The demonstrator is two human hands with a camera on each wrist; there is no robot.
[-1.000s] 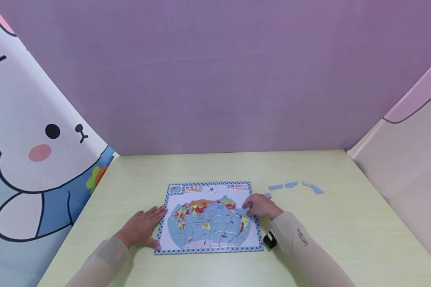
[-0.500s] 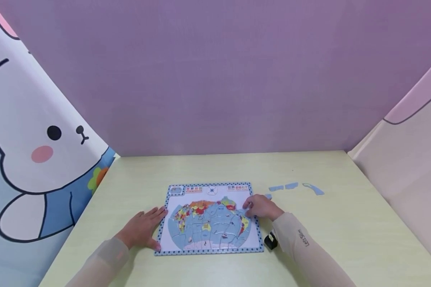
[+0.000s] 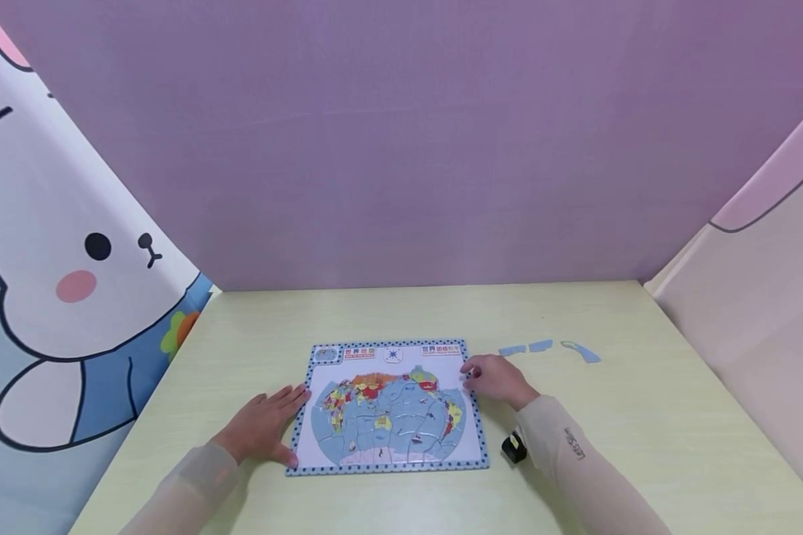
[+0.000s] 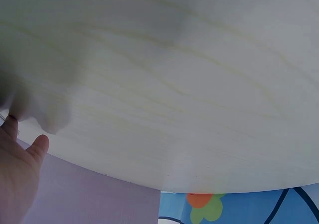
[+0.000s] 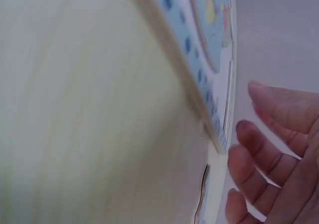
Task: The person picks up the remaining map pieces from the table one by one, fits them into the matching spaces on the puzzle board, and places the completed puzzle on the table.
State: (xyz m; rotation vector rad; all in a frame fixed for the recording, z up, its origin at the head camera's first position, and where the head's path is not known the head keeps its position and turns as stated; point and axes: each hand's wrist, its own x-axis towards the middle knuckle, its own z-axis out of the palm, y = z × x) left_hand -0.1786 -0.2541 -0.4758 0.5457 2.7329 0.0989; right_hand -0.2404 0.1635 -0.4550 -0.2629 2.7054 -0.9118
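Note:
A world-map jigsaw puzzle board (image 3: 388,469) with a blue dotted border lies flat on the table, map pieces (image 3: 401,409) fitted across its middle. My left hand (image 3: 261,425) rests at the board's left edge, fingers straight and spread. My right hand (image 3: 500,380) hovers at the upper right edge, its thumb and index finger over the border. In the right wrist view, that hand (image 5: 279,154) has loosely bent fingers with nothing between them, beside the board's edge (image 5: 184,64). Only part of the left hand (image 4: 17,169) shows in the left wrist view.
Loose blue puzzle pieces lie right of the board: two small ones (image 3: 511,350) and a longer curved one (image 3: 581,351). A small black block (image 3: 514,447) sits at the right wrist. A purple panel (image 3: 408,148) stands behind the table (image 3: 642,416).
My right hand has drawn back from the map's right side, up and slightly to the right, its fingers opening. A small loose piece beside it is now covered. The left hand stays put.

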